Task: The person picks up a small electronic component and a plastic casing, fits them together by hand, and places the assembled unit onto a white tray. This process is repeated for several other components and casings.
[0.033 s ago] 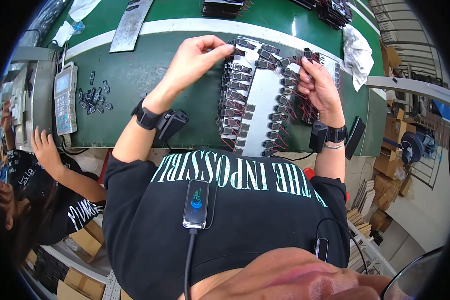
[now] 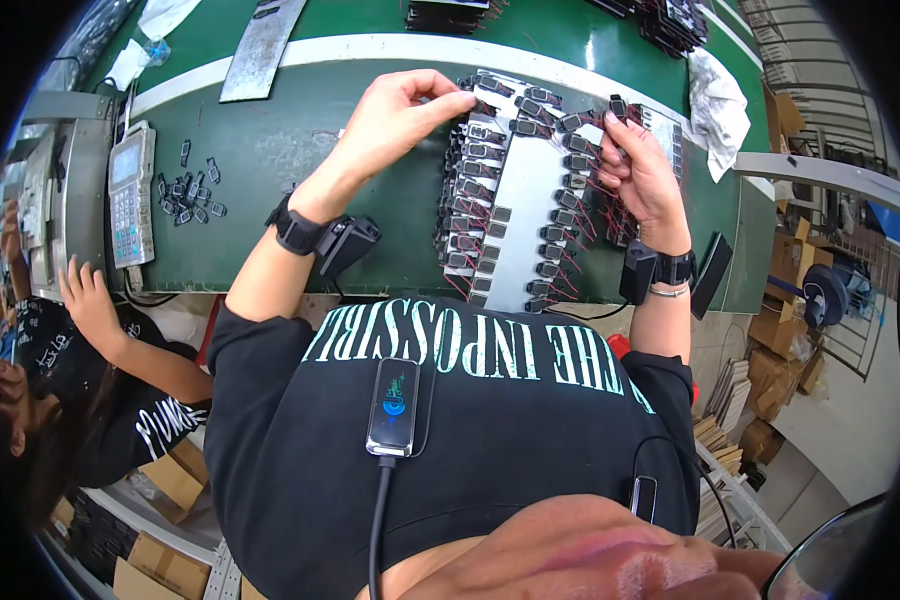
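My left hand point(image 2: 395, 120) is closed in a pinch at the far left corner of a stack of metal plates point(image 2: 526, 215). Its fingertips meet a small black rectangular part point(image 2: 484, 107), partly hidden by them. Similar parts with grey faces and thin red wires line both long sides of the top plate. To the right, my right hand point(image 2: 642, 170) has thumb and fingers closed around a small black part point(image 2: 618, 105) with red wires, held up beside the plate's far right corner. The curled fingers hide some of the wires.
Loose small black parts point(image 2: 185, 195) lie on the green table at left, by a grey keypad device point(image 2: 130, 200). A bare metal plate point(image 2: 260, 55) lies farther back. A white bag point(image 2: 718, 110) is at the right. A co-worker's hand point(image 2: 90, 300) shows at far left.
My left fingertips have shifted very slightly to the right at the plate's corner. My right hand keeps almost the same place and grip.
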A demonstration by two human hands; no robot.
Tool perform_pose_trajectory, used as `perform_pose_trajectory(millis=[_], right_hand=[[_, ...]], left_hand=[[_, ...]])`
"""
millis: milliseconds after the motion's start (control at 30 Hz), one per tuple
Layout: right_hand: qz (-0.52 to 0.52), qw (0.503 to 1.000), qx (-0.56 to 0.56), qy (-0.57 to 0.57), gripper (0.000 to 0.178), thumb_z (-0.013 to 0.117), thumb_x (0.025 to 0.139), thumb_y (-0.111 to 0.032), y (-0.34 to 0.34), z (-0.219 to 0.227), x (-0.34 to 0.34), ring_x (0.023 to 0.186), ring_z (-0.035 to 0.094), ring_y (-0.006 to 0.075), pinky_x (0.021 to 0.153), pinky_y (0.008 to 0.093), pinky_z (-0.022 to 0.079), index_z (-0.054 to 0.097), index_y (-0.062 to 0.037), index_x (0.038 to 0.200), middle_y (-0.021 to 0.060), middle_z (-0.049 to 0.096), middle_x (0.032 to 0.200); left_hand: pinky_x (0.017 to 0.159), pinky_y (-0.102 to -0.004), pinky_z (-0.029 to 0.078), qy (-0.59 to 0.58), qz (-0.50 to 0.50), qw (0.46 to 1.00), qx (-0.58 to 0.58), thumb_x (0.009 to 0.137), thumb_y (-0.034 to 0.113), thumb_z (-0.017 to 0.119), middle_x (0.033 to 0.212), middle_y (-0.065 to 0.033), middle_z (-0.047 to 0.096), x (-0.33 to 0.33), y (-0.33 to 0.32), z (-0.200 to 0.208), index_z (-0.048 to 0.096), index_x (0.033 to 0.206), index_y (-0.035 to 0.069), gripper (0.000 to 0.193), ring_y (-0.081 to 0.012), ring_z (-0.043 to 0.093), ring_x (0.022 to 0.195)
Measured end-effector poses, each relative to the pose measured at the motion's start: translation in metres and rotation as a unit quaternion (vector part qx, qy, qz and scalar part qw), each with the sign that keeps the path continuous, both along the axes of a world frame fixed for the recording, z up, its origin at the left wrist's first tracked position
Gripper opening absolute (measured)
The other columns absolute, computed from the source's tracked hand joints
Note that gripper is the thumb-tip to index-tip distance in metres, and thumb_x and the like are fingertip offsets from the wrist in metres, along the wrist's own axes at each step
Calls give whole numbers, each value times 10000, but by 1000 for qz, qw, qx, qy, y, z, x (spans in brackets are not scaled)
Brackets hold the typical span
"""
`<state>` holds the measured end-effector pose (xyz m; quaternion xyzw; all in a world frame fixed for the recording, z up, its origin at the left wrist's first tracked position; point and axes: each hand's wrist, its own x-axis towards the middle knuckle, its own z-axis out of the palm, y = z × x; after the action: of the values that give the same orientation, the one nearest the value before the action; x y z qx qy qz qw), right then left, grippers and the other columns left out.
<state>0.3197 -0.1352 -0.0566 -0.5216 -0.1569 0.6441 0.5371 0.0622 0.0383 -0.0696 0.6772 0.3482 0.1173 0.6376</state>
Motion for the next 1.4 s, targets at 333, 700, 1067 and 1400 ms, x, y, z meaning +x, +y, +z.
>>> perform_pose_trajectory(millis=[333,700,1067,1400], right_hand=[[-6,998,12,-54,296,528,1015,-282,-3,-4,-16,478,296,3,456,174,275,513,-106,778,-63,425,633],[26,998,22,-53,185,499,1029,-246,-12,-11,-27,514,323,13,466,174,281,534,-95,928,-59,438,660],[24,996,19,-88,141,579,991,-201,-14,-14,-32,536,340,-4,466,165,282,628,-76,1035,-89,445,677],[4,998,16,-59,112,631,956,-200,-21,-13,-45,552,353,-10,457,158,277,633,-103,1012,-103,435,673]], left_hand=[[639,-280,481,22,14,973,229,850,262,723,773,-38,666,4,-25,8,694,915,58,216,-146,630,704],[642,-272,491,-55,-111,879,461,859,200,710,818,-67,669,57,-23,52,698,964,51,183,-180,635,692],[656,-286,513,-83,-199,945,247,867,188,673,784,-79,708,94,-2,66,698,1003,-1,234,-135,653,711],[706,-217,486,-24,-99,993,66,895,170,692,855,-17,686,-3,7,-1,690,993,28,173,-78,631,780]])
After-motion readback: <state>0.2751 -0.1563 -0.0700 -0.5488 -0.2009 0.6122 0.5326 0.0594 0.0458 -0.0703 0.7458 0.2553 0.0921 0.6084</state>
